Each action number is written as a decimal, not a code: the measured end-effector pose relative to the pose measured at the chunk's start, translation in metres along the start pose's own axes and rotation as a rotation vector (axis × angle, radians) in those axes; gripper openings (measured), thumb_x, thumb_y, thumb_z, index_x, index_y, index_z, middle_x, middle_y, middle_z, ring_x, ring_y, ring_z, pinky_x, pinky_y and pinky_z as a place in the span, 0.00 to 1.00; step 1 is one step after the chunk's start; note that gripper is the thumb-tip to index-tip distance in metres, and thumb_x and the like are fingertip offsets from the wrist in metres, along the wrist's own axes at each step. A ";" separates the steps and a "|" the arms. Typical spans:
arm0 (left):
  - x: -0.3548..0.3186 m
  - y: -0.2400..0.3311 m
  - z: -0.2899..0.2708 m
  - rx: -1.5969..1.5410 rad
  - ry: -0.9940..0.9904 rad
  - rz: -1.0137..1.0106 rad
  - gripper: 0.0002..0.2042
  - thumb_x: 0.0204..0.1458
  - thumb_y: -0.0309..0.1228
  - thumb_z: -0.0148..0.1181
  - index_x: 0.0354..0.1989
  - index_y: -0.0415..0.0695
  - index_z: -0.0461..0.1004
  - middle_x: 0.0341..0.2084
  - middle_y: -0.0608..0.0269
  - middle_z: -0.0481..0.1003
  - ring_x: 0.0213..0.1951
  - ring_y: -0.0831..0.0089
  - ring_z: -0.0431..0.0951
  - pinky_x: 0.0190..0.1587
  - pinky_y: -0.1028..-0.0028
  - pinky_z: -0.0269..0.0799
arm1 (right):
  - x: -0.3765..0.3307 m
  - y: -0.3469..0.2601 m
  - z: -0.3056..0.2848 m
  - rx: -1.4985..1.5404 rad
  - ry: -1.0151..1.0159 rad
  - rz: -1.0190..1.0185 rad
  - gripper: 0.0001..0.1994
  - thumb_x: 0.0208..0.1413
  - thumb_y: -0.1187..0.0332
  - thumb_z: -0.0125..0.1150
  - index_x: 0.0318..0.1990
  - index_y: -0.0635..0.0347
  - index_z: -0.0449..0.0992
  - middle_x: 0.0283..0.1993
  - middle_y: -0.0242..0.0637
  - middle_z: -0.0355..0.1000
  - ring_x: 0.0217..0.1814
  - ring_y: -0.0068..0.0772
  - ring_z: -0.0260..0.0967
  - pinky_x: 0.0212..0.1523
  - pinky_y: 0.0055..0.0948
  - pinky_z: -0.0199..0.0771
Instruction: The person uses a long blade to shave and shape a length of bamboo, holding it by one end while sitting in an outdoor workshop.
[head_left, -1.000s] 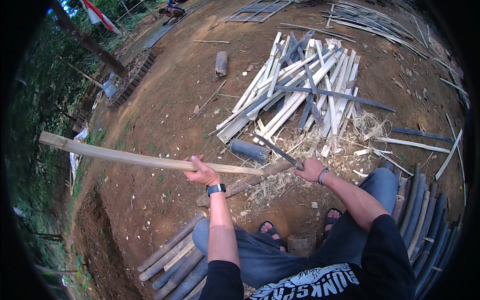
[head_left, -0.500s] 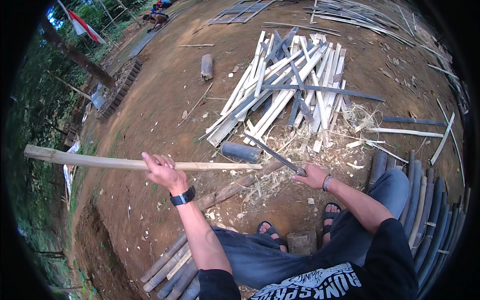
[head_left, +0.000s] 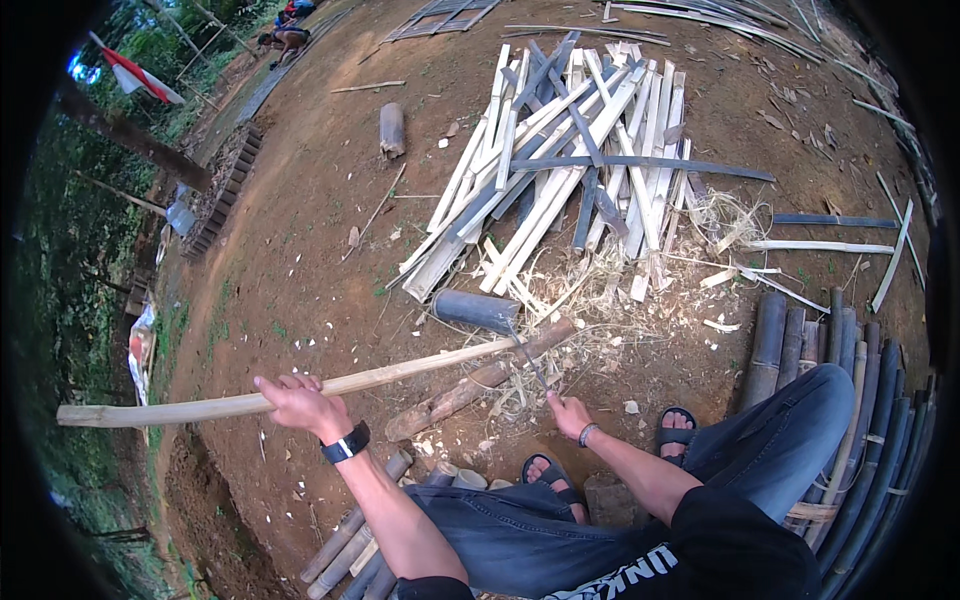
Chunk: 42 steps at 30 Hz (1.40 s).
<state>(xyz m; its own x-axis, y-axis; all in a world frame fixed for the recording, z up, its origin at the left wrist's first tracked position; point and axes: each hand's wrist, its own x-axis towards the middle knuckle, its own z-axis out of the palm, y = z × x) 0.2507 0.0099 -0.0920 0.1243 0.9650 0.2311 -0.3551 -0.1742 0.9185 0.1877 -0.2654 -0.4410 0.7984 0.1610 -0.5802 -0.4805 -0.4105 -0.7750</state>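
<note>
My left hand point(head_left: 298, 402) grips a long pale bamboo strip point(head_left: 180, 408) that runs from the far left across to a brown log point(head_left: 478, 380) lying on the dirt in front of my feet. My right hand point(head_left: 568, 412) is closed on the handle of a narrow dark blade point(head_left: 528, 358), whose tip meets the right end of the strip above the log. A short dark bamboo tube point(head_left: 476, 310) lies just behind the log. I sit with both sandalled feet near the log, and a watch is on my left wrist.
A heap of split bamboo slats point(head_left: 560, 150) lies ahead, with shavings point(head_left: 610, 300) around it. Dark bamboo poles point(head_left: 850, 380) are stacked at my right and several more under my left knee. A short log point(head_left: 392, 128) lies farther off. A person point(head_left: 285, 38) crouches far away.
My left hand has slid down and left along the strip, whose left end has dropped lower. The right hand with the blade has drawn closer to my feet.
</note>
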 end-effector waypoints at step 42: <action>0.002 0.008 -0.025 -0.003 -0.068 -0.037 0.16 0.60 0.37 0.43 0.19 0.51 0.52 0.10 0.73 0.50 0.11 0.82 0.50 0.14 0.76 0.47 | 0.021 0.019 -0.009 0.031 -0.121 0.240 0.34 0.58 0.38 0.42 0.15 0.62 0.68 0.12 0.36 0.65 0.13 0.32 0.65 0.21 0.37 0.66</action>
<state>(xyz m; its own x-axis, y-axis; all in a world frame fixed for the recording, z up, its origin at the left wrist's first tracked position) 0.2246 0.0153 -0.0925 0.1999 0.9552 0.2182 -0.3520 -0.1378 0.9258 0.1986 -0.2779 -0.4652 0.6120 0.1694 -0.7725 -0.6629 -0.4227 -0.6179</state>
